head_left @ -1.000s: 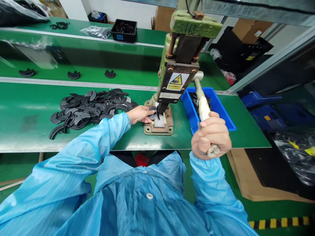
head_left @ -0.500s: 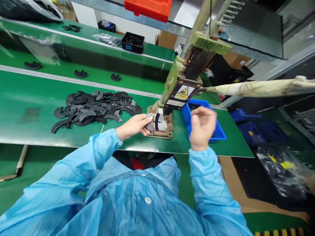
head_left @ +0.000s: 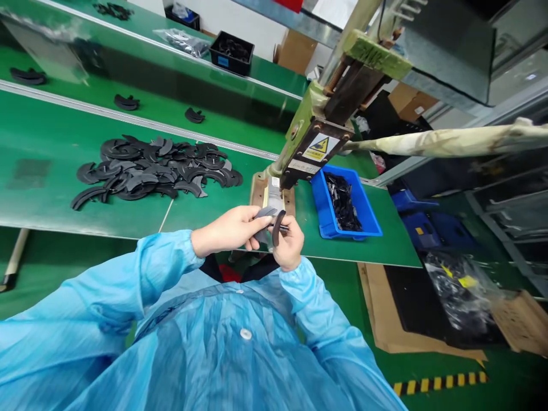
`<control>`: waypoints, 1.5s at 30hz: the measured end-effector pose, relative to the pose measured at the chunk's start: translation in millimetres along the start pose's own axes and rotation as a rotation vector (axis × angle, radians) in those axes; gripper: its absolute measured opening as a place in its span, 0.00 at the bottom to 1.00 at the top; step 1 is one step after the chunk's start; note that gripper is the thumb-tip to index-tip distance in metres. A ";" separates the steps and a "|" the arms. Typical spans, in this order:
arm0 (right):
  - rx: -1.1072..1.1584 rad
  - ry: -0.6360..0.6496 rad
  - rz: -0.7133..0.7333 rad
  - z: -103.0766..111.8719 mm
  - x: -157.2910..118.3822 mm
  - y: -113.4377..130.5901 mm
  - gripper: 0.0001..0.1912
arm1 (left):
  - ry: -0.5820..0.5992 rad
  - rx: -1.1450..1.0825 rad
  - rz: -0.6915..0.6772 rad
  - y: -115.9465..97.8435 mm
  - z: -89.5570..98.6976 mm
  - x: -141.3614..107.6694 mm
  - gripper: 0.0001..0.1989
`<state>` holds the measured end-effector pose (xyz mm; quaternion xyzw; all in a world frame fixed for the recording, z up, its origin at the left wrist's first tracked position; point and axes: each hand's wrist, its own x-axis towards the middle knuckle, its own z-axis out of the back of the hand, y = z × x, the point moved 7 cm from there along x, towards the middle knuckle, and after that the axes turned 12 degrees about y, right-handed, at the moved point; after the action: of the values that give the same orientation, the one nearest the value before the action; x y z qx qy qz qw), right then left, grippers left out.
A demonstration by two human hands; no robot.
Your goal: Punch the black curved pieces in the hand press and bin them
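Observation:
Just in front of the hand press (head_left: 295, 132), my two hands are close together. My left hand (head_left: 229, 231) pinches a grey curved plastic piece (head_left: 264, 216) between thumb and fingers. A dark curved strip (head_left: 278, 226) stands nearly upright in the fingers of my right hand (head_left: 290, 244), right beside the grey piece. Whether the two parts are joined cannot be made out. Behind my hands, the press's base fixture (head_left: 274, 191) shows a pale plate with no strip on its visible part. A pile of dark curved pieces (head_left: 149, 171) lies on the green table to the left.
Right of the press sits a blue bin (head_left: 370, 214) with small dark parts. The press's long lever (head_left: 445, 141) reaches out to the right. Several curved pieces (head_left: 127, 103) lie on the green strip behind. A black bin (head_left: 232, 53) is farther back.
My right hand has come left and down from beside the blue bin and now holds the dark strip. My left hand has moved slightly toward me with the grey piece. The view has shifted.

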<state>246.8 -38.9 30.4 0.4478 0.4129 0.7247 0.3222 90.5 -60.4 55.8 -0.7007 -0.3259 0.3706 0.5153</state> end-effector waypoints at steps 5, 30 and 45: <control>-0.094 0.020 0.026 1.8 -4.6 5.0 0.12 | 0.086 -0.050 0.067 0.3 -1.3 5.0 0.28; -0.244 -0.017 0.283 24.8 -16.3 27.9 0.08 | -0.192 0.322 -0.246 -15.6 -1.1 4.7 0.20; -0.309 -0.172 -0.099 161.4 -17.7 -22.1 0.15 | -0.680 -0.139 0.062 -5.5 210.0 128.9 0.14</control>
<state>403.6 6.2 45.6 0.4321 0.2891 0.7219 0.4567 -23.3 150.0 -3.4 -0.5801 -0.4820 0.5752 0.3168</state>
